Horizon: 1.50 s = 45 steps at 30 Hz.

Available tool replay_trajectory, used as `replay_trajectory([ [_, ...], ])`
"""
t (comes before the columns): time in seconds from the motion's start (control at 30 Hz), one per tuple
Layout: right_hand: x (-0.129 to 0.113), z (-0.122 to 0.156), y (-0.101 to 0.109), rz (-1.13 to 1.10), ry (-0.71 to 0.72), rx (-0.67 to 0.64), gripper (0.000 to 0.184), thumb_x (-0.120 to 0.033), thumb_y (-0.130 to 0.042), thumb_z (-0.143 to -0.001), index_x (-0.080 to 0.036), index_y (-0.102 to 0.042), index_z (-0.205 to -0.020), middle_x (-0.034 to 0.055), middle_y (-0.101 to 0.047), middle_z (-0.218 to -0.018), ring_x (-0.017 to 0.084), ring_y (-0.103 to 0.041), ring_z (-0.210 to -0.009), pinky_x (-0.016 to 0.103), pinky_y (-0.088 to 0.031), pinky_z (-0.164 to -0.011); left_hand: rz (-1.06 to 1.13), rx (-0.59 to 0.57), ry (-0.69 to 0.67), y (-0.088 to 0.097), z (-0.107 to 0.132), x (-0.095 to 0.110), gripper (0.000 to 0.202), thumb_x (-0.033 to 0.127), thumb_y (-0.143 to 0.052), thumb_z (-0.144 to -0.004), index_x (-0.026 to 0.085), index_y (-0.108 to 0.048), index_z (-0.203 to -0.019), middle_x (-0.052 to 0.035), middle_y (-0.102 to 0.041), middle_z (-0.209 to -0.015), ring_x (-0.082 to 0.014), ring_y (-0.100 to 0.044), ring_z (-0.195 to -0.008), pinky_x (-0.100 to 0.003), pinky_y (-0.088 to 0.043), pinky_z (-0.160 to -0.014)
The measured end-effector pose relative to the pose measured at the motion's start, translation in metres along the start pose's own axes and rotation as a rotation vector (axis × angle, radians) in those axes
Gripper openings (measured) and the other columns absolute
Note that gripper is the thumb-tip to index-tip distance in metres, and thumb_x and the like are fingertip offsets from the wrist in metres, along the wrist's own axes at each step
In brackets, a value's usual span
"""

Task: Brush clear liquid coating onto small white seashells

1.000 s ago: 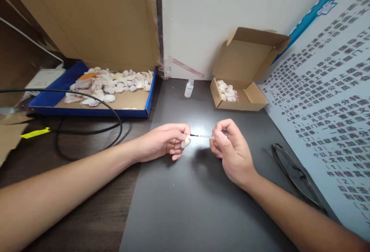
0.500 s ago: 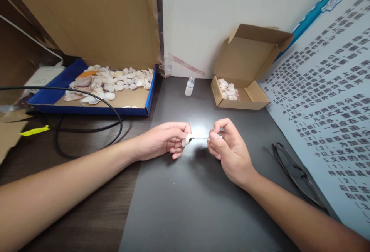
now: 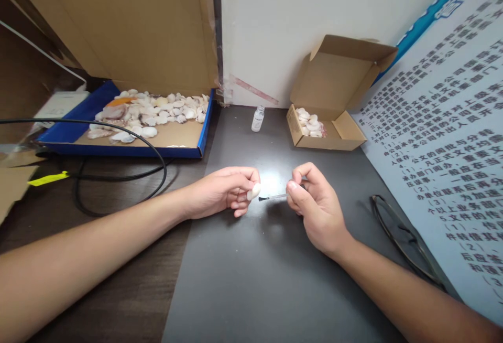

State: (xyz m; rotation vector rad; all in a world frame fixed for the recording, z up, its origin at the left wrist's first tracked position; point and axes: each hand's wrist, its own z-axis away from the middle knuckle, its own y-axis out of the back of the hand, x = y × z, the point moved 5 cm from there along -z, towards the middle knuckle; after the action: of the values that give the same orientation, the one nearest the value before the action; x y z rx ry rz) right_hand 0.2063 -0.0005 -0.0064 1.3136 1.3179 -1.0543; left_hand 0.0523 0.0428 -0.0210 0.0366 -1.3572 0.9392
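Note:
Between the thumb and fingers of my left hand (image 3: 226,192) is a small white seashell (image 3: 254,191). My right hand (image 3: 318,206) pinches a thin brush (image 3: 273,197) with a clear stem and dark bristles, its tip pointing left. The bristles are just right of and slightly below the shell, apart from it. Both hands are above the dark grey mat (image 3: 251,280). Beyond them stands a small clear glass bottle (image 3: 258,119), uncapped, with a pale label.
At the left is a blue-edged box (image 3: 165,151) holding many shells (image 3: 168,107). A small cardboard box (image 3: 346,128) with shells stands back right. Glasses (image 3: 404,238) lie at the right by a printed sheet (image 3: 451,138). A black cable (image 3: 161,159) loops on the left.
The brush has moved off the shell, its bristles dropping a little below and to the right. My left hand and the shell stay nearly in place.

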Motion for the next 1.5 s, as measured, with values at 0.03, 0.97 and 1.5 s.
replay_trajectory([
  [0.03, -0.0007, 0.0003, 0.0006, -0.022, 0.015, 0.014, 0.019, -0.030, -0.055, -0.097, -0.024, -0.041, -0.086, -0.0101, -0.031, -0.058, 0.008, -0.026, -0.050, 0.023, -0.023, -0.047, -0.002, 0.000, 0.000, 0.0001, 0.0001, 0.0000, 0.012, 0.017, -0.054, -0.083, 0.014, -0.050, -0.072, 0.0056, -0.037, -0.057, -0.0039, -0.037, -0.048, -0.018, -0.041, -0.050],
  [0.97, 0.0026, -0.0022, 0.0004, -0.062, -0.031, 0.041, 0.021, -0.036, -0.058, -0.096, -0.024, -0.042, -0.089, -0.0095, -0.032, -0.060, 0.009, -0.027, -0.050, 0.024, -0.023, -0.048, 0.023, -0.024, 0.000, 0.0006, 0.0002, -0.0007, 0.012, 0.018, -0.055, -0.084, 0.014, -0.050, -0.074, 0.0053, -0.040, -0.058, -0.0040, -0.039, -0.048, -0.019, -0.043, -0.051],
  [1.5, 0.0085, -0.0016, 0.0004, 0.071, -0.108, 0.019, 0.021, -0.036, -0.057, -0.096, -0.024, -0.042, -0.088, -0.0090, -0.032, -0.059, 0.009, -0.027, -0.051, 0.025, -0.021, -0.048, 0.009, -0.003, 0.003, -0.0007, 0.0007, 0.0008, 0.013, 0.018, -0.056, -0.083, 0.014, -0.049, -0.073, 0.0051, -0.042, -0.057, -0.0045, -0.040, -0.047, -0.020, -0.045, -0.052],
])
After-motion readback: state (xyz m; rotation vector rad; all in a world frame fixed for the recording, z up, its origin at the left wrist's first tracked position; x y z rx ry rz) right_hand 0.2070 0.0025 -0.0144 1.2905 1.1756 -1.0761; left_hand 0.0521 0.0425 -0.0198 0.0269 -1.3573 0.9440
